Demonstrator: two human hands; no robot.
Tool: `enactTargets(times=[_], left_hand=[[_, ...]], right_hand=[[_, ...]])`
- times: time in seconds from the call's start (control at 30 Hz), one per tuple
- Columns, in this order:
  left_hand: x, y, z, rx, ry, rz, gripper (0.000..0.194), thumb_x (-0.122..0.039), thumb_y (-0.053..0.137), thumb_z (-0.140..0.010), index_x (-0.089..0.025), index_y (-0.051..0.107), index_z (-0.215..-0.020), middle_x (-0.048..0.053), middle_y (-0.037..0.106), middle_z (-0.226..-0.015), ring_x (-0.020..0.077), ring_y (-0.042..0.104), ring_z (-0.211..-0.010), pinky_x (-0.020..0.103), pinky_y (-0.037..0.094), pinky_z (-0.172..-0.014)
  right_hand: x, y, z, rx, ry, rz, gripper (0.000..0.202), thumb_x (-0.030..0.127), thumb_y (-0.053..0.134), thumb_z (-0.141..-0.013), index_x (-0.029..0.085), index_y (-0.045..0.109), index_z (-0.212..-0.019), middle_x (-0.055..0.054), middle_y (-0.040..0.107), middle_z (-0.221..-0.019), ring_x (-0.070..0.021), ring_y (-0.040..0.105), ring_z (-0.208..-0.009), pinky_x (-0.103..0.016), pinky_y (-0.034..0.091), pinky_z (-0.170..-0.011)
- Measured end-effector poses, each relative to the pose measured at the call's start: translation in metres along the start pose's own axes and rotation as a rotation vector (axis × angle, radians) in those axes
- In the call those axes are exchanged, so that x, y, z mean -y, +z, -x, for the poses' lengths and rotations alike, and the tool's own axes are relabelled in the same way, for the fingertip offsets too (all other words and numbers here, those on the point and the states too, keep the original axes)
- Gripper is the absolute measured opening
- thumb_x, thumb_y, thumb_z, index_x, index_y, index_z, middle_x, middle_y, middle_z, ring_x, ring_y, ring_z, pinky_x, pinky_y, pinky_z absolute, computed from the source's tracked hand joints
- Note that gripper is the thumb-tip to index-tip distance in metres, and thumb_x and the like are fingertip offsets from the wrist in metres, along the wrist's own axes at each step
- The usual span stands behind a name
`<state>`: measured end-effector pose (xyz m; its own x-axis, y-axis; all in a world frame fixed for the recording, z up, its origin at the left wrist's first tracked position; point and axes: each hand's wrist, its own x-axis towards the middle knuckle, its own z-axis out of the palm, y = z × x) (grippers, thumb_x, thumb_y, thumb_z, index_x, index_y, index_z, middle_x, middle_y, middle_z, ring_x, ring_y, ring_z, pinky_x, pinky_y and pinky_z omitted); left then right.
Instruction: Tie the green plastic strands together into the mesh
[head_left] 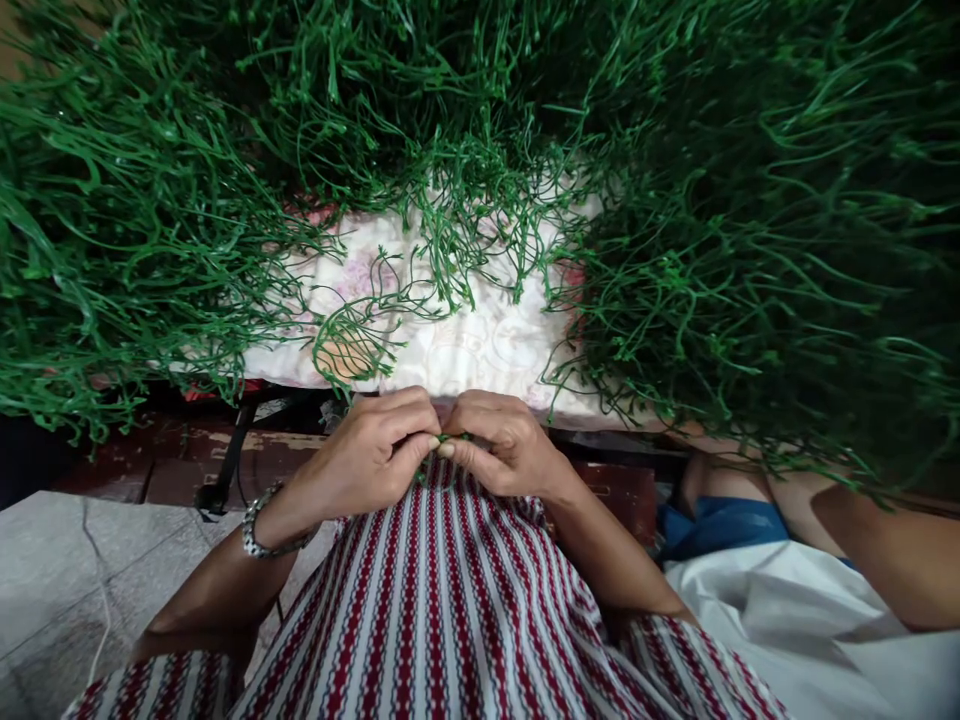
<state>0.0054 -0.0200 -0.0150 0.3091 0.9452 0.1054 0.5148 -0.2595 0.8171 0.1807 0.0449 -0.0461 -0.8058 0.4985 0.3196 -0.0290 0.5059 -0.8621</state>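
Observation:
My left hand point(382, 448) and my right hand point(501, 442) meet in front of my lap, at the near edge of the table. Both are closed in a pinch, thumbs against bent fingers, on a thin green stem point(454, 437) that looks like plastic. Most of it is hidden by the fingers; small green ends hang below. Just beyond my left hand, a small cluster of loose green stems point(367, 325) lies on the floral cloth point(457, 350). More thin, branching stems point(461, 235) spread over the cloth's middle.
Large heaps of green stems rise at the left point(112, 240), right point(712, 270) and back point(420, 70). Some overhang the table's near edge. A person in a white garment point(802, 610) sits close at my right, a bare arm showing. Tiled floor point(60, 570) shows at lower left.

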Motion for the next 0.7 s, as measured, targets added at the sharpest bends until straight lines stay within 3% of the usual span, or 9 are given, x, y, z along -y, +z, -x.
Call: enactTargets(times=[0.1, 0.23, 0.37, 0.43, 0.57, 0.63, 0.7], left_hand=[[0.001, 0.003, 0.001, -0.023, -0.009, -0.066, 0.018, -0.004, 0.044, -0.081, -0.015, 0.05, -0.068, -0.001, 0.045, -0.069, 0.0106, 0.044, -0.065, 0.025, 0.034, -0.06], [0.002, 0.005, 0.0, 0.055, 0.0, -0.093, 0.019, -0.006, 0.046, -0.081, -0.015, 0.053, -0.066, 0.0, 0.047, -0.066, 0.0119, 0.045, -0.066, 0.026, 0.035, -0.06], [0.001, 0.003, -0.003, 0.035, 0.043, -0.065, 0.022, -0.004, 0.045, -0.08, -0.015, 0.052, -0.062, 0.0, 0.047, -0.061, 0.0116, 0.042, -0.062, 0.026, 0.034, -0.058], [-0.001, -0.001, -0.006, 0.06, 0.094, 0.043, 0.022, -0.003, 0.045, -0.08, -0.015, 0.052, -0.062, -0.001, 0.047, -0.06, 0.0108, 0.043, -0.061, 0.025, 0.034, -0.058], [-0.005, -0.011, -0.013, 0.244, 0.197, 0.351, 0.021, -0.006, 0.048, -0.082, -0.015, 0.055, -0.066, -0.001, 0.05, -0.06, 0.0094, 0.046, -0.058, 0.023, 0.038, -0.058], [-0.004, -0.016, -0.014, 0.294, 0.199, 0.473, 0.02, -0.009, 0.05, -0.083, -0.016, 0.056, -0.065, 0.0, 0.051, -0.059, 0.0104, 0.047, -0.058, 0.024, 0.039, -0.058], [-0.001, -0.018, -0.013, 0.27, 0.152, 0.573, 0.017, -0.014, 0.054, -0.082, -0.016, 0.057, -0.065, 0.001, 0.051, -0.058, 0.0112, 0.047, -0.057, 0.025, 0.038, -0.057]], right_hand=[[-0.002, 0.0, 0.001, 0.05, 0.018, 0.113, 0.015, 0.024, 0.048, -0.089, 0.015, 0.051, -0.078, -0.002, 0.05, -0.069, -0.0115, 0.046, -0.065, -0.023, 0.037, -0.061], [-0.004, -0.004, 0.003, 0.154, -0.013, 0.096, 0.024, 0.033, 0.047, -0.09, 0.016, 0.045, -0.072, 0.001, 0.044, -0.065, -0.0108, 0.042, -0.062, -0.023, 0.034, -0.058], [-0.003, -0.005, 0.0, 0.079, -0.032, -0.019, 0.025, 0.029, 0.053, -0.088, 0.016, 0.047, -0.067, 0.002, 0.044, -0.061, -0.0097, 0.042, -0.06, -0.023, 0.034, -0.059], [-0.001, -0.005, -0.002, 0.084, -0.058, -0.151, 0.027, 0.027, 0.053, -0.087, 0.015, 0.048, -0.064, 0.001, 0.045, -0.059, -0.0095, 0.044, -0.059, -0.023, 0.036, -0.059], [0.002, -0.009, -0.005, 0.229, -0.075, -0.451, 0.024, 0.026, 0.056, -0.085, 0.015, 0.054, -0.063, -0.001, 0.053, -0.058, -0.01, 0.05, -0.058, -0.023, 0.039, -0.059], [0.003, -0.014, -0.003, 0.285, -0.081, -0.563, 0.025, 0.026, 0.057, -0.084, 0.015, 0.055, -0.061, -0.001, 0.052, -0.056, -0.0101, 0.05, -0.056, -0.023, 0.039, -0.057], [0.003, -0.019, 0.0, 0.282, -0.083, -0.656, 0.027, 0.029, 0.056, -0.084, 0.016, 0.054, -0.061, 0.0, 0.049, -0.054, -0.0098, 0.047, -0.053, -0.023, 0.038, -0.055]])
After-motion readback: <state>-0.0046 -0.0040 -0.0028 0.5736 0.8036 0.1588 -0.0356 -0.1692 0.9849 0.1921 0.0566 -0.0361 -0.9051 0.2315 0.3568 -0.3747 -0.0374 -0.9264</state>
